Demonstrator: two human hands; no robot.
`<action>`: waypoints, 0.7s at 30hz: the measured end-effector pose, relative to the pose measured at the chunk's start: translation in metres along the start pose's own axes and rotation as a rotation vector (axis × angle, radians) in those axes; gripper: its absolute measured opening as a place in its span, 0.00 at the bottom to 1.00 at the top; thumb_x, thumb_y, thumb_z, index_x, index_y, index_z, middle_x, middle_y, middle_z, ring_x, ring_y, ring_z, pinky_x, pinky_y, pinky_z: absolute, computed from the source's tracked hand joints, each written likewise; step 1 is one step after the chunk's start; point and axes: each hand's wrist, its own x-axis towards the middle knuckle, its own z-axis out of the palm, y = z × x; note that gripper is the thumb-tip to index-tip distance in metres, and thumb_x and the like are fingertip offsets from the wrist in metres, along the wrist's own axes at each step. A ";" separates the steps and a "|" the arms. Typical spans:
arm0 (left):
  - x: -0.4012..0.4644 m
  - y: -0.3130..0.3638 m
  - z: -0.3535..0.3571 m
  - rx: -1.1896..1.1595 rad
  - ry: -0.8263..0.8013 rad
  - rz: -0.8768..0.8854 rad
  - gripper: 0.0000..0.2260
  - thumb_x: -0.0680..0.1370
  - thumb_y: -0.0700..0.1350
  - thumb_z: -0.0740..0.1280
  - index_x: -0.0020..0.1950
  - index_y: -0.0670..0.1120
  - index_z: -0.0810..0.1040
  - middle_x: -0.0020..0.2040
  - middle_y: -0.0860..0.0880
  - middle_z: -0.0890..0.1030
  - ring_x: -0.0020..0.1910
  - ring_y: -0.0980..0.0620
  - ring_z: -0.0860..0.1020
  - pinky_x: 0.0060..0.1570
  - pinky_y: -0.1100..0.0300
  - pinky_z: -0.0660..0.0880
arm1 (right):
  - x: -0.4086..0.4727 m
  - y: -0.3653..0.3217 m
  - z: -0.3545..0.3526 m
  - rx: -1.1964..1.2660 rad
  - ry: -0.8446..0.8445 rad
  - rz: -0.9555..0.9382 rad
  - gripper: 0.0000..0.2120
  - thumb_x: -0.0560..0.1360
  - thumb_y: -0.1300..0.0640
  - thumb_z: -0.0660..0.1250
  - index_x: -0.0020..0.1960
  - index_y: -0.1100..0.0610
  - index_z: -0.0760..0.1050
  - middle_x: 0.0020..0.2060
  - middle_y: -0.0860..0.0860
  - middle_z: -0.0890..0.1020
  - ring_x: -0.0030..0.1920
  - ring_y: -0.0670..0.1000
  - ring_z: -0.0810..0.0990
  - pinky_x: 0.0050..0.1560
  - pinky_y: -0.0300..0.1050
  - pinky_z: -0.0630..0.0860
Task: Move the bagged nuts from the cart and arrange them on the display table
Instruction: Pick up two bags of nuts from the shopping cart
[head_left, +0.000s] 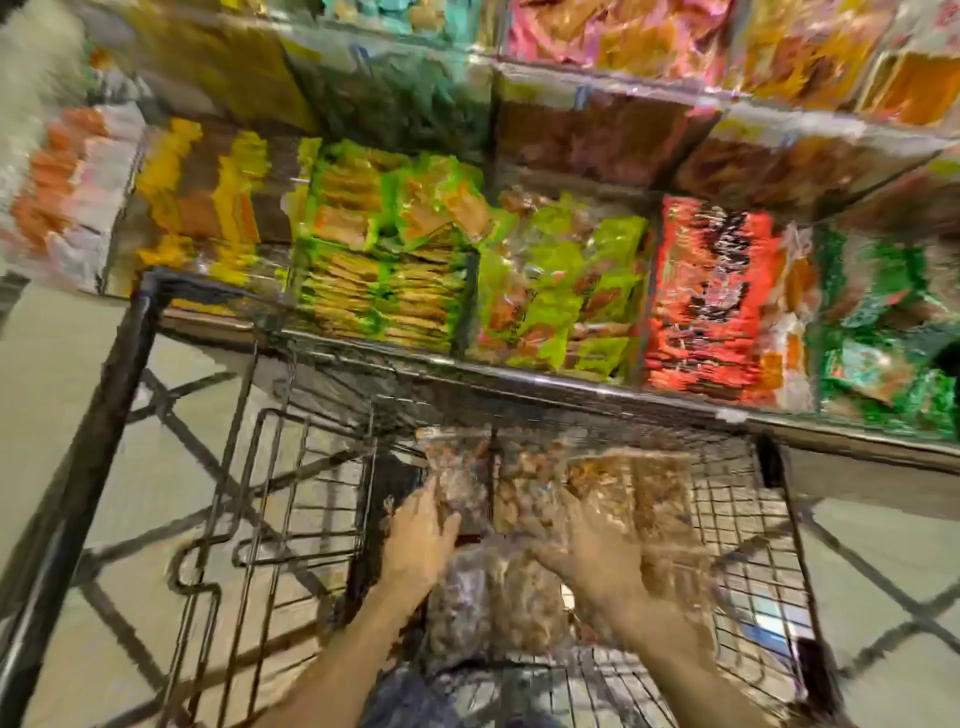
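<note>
The picture is badly motion-blurred. Clear bags of brown nuts (524, 525) lie piled in the black wire cart (311, 467) at 6 o'clock. The left hand (418, 545) lies at the pile's 9 o'clock edge, fingers extended against a bag. The right hand (592, 551) lies spread over the bags at 3 o'clock; whether either hand actually grips one I cannot tell. The display counter (519, 376), packed with coloured snack packets (561, 291), stands at 12 o'clock, just beyond the cart.
</note>
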 end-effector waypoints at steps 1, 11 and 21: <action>0.009 0.004 0.005 -0.025 0.007 -0.037 0.33 0.85 0.57 0.62 0.86 0.49 0.55 0.81 0.44 0.67 0.79 0.44 0.67 0.77 0.49 0.66 | 0.014 0.003 0.005 0.020 -0.002 0.013 0.46 0.78 0.28 0.63 0.86 0.46 0.48 0.74 0.52 0.73 0.72 0.55 0.75 0.63 0.50 0.76; 0.071 0.028 0.055 -0.008 0.241 -0.328 0.28 0.82 0.53 0.70 0.74 0.37 0.69 0.67 0.39 0.75 0.67 0.38 0.73 0.63 0.45 0.75 | 0.094 0.044 0.063 0.291 0.022 0.072 0.45 0.78 0.31 0.65 0.85 0.55 0.54 0.79 0.56 0.66 0.78 0.58 0.68 0.73 0.56 0.72; 0.083 0.030 0.068 -0.220 0.240 -0.462 0.33 0.74 0.53 0.79 0.71 0.39 0.70 0.68 0.36 0.70 0.70 0.32 0.68 0.72 0.41 0.67 | 0.109 0.052 0.071 0.578 -0.004 0.182 0.36 0.78 0.36 0.71 0.73 0.59 0.65 0.69 0.58 0.73 0.70 0.60 0.73 0.67 0.55 0.73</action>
